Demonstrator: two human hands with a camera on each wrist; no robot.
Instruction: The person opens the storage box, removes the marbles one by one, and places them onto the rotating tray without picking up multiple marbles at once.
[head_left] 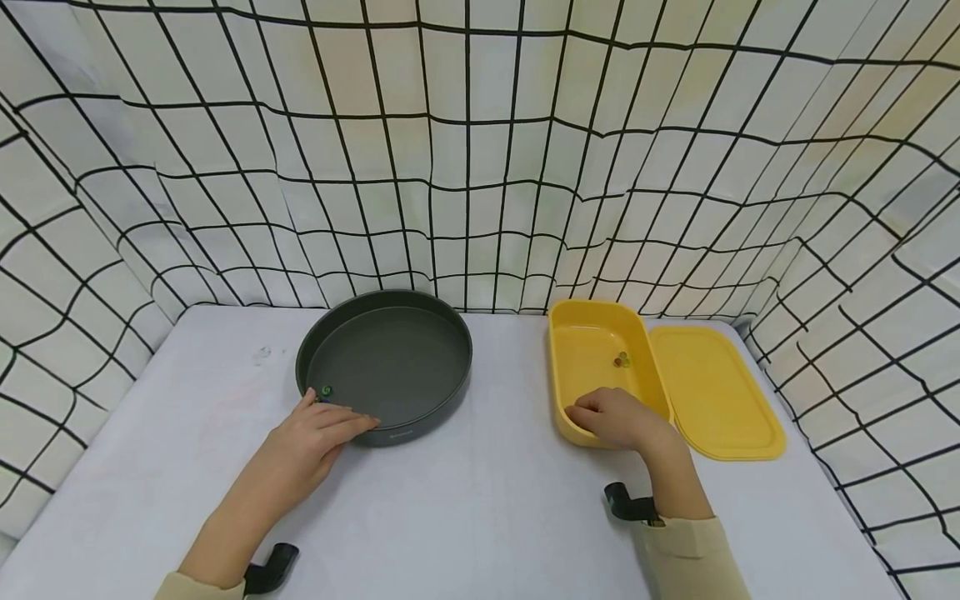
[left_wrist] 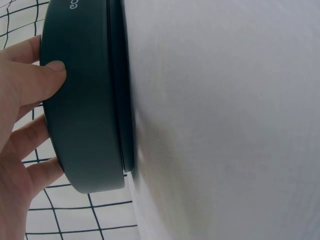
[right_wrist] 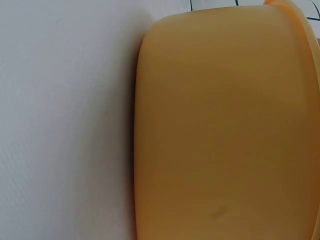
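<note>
A round dark pan [head_left: 390, 358] with a low wall stands on the left of the table. My left hand [head_left: 315, 433] grips its near left rim. In the left wrist view the thumb presses the pan's outer wall [left_wrist: 85, 125], and the other fingers reach over the rim. A small green object [head_left: 326, 390] lies inside, close to those fingers. My right hand [head_left: 618, 417] dips into the near end of a yellow rectangular container [head_left: 558, 367], fingers bent down; I cannot tell if they hold anything. Small greenish and brownish pieces [head_left: 621, 360] lie farther inside it.
A flat yellow lid [head_left: 716, 392] lies right of the container, against its side. White cloth [head_left: 487, 500] covers the table. Black netting [head_left: 465, 150] over white sheeting rises behind and at both sides. The container's outer wall [right_wrist: 225, 125] fills much of the right wrist view.
</note>
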